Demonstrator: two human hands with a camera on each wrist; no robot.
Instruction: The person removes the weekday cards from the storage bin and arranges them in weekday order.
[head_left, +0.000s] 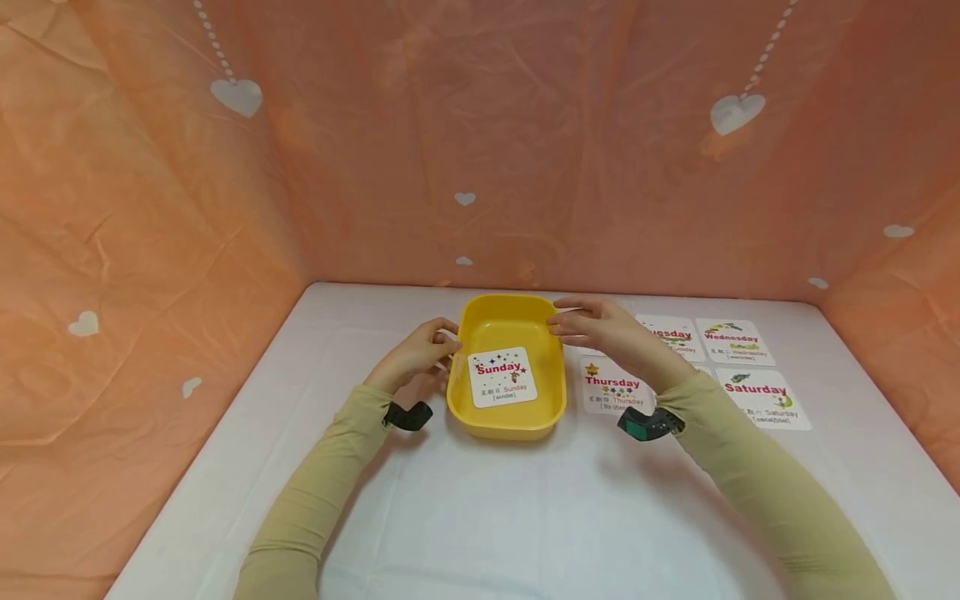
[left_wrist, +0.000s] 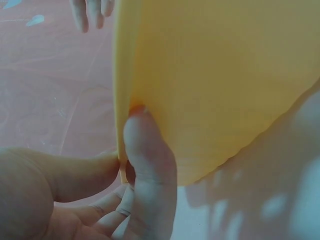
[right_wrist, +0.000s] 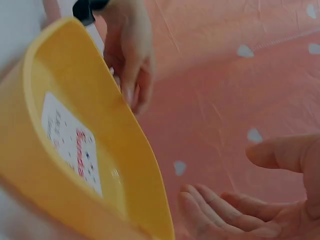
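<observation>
A yellow plastic tray (head_left: 513, 423) sits on the white-covered table, with a "Sunday" card (head_left: 504, 379) lying face up inside it. My left hand (head_left: 416, 357) pinches the tray's left rim between thumb and finger; the left wrist view shows the grip against the yellow wall (left_wrist: 215, 75). Over by the far right corner of the tray is my right hand (head_left: 611, 332), fingers extended and apart. The right wrist view shows the fingers of this hand (right_wrist: 225, 212) holding nothing, with a gap between them and the tray edge.
Right of the tray, cards lie in rows: Thursday (head_left: 613, 392), Tuesday (head_left: 678, 340), Wednesday (head_left: 735, 342) and Saturday (head_left: 765, 398), others partly hidden by my right hand and arm. Orange cloth (head_left: 525, 150) with white hearts hangs behind the table and at both sides.
</observation>
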